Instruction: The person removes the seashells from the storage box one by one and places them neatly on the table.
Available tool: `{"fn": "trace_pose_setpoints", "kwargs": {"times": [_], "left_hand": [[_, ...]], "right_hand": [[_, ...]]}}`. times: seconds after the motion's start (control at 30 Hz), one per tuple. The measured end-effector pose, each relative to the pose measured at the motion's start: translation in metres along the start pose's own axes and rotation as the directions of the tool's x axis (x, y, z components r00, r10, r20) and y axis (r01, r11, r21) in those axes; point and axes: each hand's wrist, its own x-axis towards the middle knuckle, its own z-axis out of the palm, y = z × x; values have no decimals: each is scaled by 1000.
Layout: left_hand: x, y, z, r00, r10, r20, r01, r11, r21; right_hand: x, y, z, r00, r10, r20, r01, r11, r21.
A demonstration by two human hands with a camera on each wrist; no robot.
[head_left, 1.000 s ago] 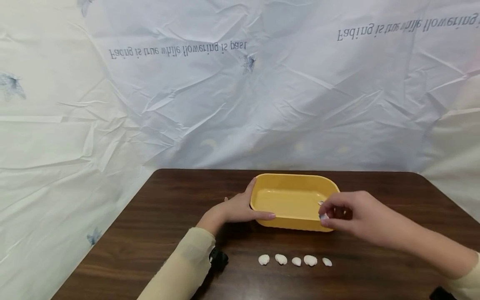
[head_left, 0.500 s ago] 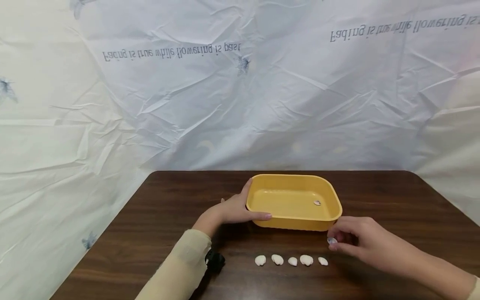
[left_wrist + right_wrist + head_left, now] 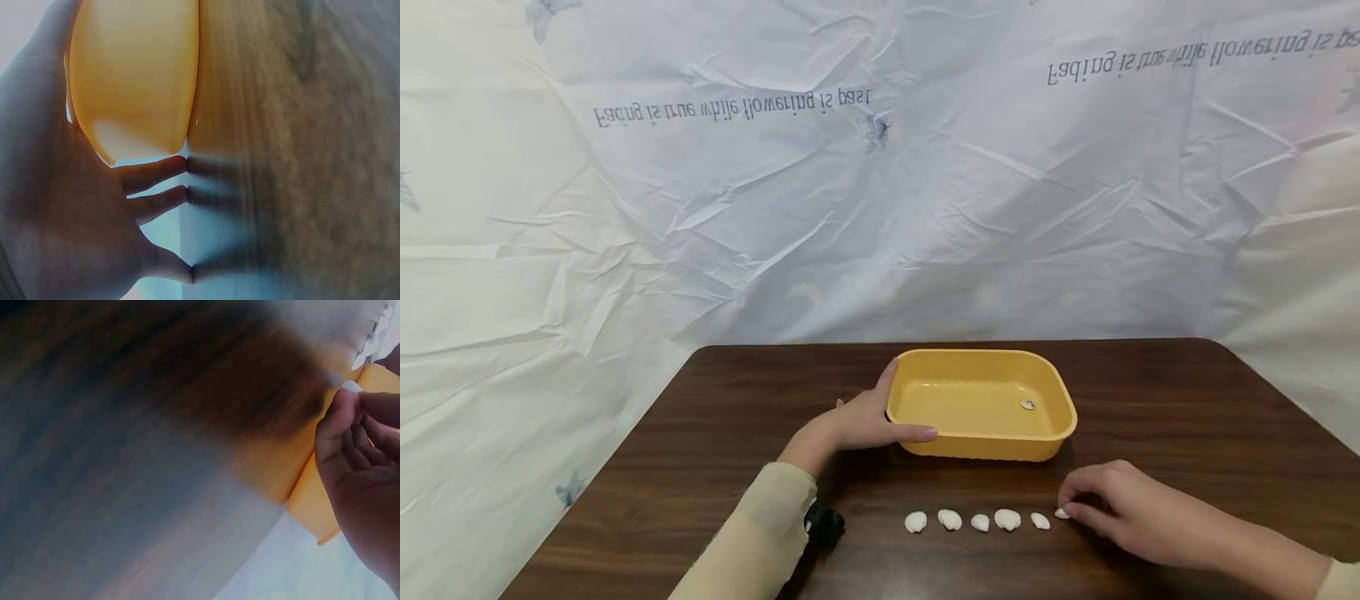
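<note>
A yellow basin stands on the table, with one small purplish-white seashell inside near its right end. Around its left end my left hand rests with spread, mostly straight fingers. The thumb lies along the front side; in the left wrist view several fingertips reach the tabletop. Between thumb and fingertips my right hand pinches a small pale seashell, low at the right end of a shell row. That row includes a ribbed white shell and a smaller white shell. My fingers partly hide the pinched shell.
The dark wooden table bears everything. Behind it hangs a wrinkled white cloth with printed lettering. A black wrist device sits by my left sleeve, left of the shell row.
My right hand has come from the basin's right front rim down toward me, carrying the pinched seashell to the end of the row. The left hand stays at the basin. The view has shifted slightly.
</note>
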Motion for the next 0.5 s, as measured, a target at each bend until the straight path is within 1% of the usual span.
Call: {"fn": "trace_pose_setpoints", "kwargs": {"times": [0.07, 0.13, 0.17, 0.23, 0.3, 0.33, 0.37, 0.4, 0.43, 0.5], "left_hand": [[0, -1, 0, 1000, 4, -5, -4, 1000, -7], [0, -1, 0, 1000, 3, -8, -3, 1000, -4], [0, -1, 0, 1000, 0, -10, 0, 1000, 2], [0, -2, 1, 1000, -7, -11, 7, 1000, 10], [0, -2, 1, 1000, -12, -10, 12, 1000, 12], [0, -1, 2, 1000, -13, -9, 13, 1000, 11], [0, -1, 2, 1000, -11, -9, 11, 1000, 8], [0, -1, 2, 1000, -12, -10, 12, 1000, 7], [0, -1, 2, 1000, -12, -10, 12, 1000, 7], [0, -1, 1, 1000, -14, -12, 14, 1000, 4]], "right_hand": [[0, -2, -1, 997, 76, 33, -79, 994, 76], [0, -3, -3, 985, 161, 63, -168, 975, 148], [-1, -4, -3, 978, 194, 71, -204, 965, 167], [-1, -4, -4, 966, 249, 67, -256, 954, 157], [-2, -4, -4, 955, 291, 53, -295, 949, 108], [-3, -3, -5, 953, 301, 40, -303, 950, 73], [-3, -3, -5, 954, 298, 22, -298, 954, 36], [-4, -2, -6, 961, 277, 2, -277, 961, 0], [-4, -1, -6, 969, 247, -9, -247, 969, -17], [-3, 2, -5, 990, 138, -26, -139, 989, -51]]}}
